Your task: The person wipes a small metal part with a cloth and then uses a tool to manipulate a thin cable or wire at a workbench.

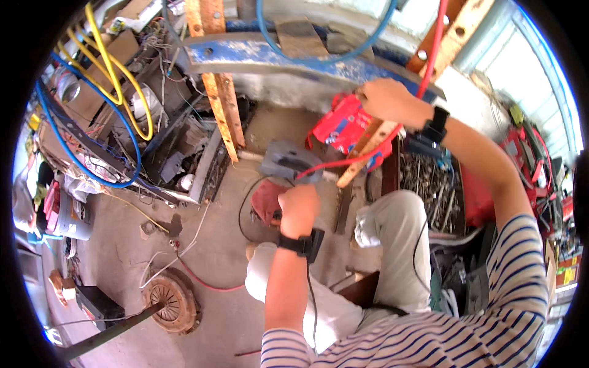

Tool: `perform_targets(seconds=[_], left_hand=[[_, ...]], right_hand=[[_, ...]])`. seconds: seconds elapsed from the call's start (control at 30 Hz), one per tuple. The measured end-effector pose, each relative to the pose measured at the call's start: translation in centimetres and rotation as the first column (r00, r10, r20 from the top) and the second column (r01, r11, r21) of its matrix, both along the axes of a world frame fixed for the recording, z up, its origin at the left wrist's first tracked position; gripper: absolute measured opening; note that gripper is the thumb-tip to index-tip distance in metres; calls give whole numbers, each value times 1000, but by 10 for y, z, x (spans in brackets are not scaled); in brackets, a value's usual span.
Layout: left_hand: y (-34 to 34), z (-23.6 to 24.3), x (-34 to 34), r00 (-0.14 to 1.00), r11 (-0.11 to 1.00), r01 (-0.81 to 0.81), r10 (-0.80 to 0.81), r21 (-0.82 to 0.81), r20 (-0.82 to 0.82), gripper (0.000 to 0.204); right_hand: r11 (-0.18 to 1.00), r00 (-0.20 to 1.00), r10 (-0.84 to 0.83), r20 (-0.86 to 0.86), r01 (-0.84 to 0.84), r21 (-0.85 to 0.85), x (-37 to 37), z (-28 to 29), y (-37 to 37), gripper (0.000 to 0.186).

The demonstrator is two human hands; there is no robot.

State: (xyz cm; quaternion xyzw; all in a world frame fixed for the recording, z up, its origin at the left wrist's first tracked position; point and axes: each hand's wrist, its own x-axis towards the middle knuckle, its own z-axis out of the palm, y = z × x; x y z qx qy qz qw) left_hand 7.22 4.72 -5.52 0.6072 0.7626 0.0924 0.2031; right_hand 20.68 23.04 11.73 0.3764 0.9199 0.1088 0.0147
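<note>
My right hand [389, 104] is raised at the upper right, fingers curled at the top edge of a red bag [337, 126] beside a rusty perforated post [356, 173]; what they grip is hidden. My left hand [299, 201] is closed lower in the middle, over a dark red cushion-like object [265, 202]; its fingertips and anything in them are hidden. A grey handled case [288, 161] lies just beyond it, with a red hose [343, 159] crossing near it.
A clutter of metal parts and cables [159, 141] fills the upper left. A round clutch-like plate [169, 297] with a pole lies lower left. A tray of tools [429, 190] is at my right. A blue beam [257, 49] spans the top, with hoses hanging.
</note>
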Motion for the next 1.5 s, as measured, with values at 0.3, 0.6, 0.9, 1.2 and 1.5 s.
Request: perform_targets(seconds=[0.3,0.6,0.9,1.2,1.5], left_hand=[[4,1,7,998,997,50,-52,-58,-40,27],[3,-3,13,993,994,112,-112,16,-37,26],[7,-5,20,990,990,137,-138,26,15,26],[0,0,14,992,992,120,-121,40,31,25],[-22,6,-3,996,997,70,-72,33,61,26]], right_hand=[[994,971,56,-231,-32,104,-34,-18,30,22],[1000,987,-13,-159,12,-8,13,-26,2,25],[991,999,-36,-22,39,129,14,-15,7,23],[953,980,-21,-199,79,291,27,-32,-15,28],[974,889,-111,-445,187,131,30,-62,-33,28]])
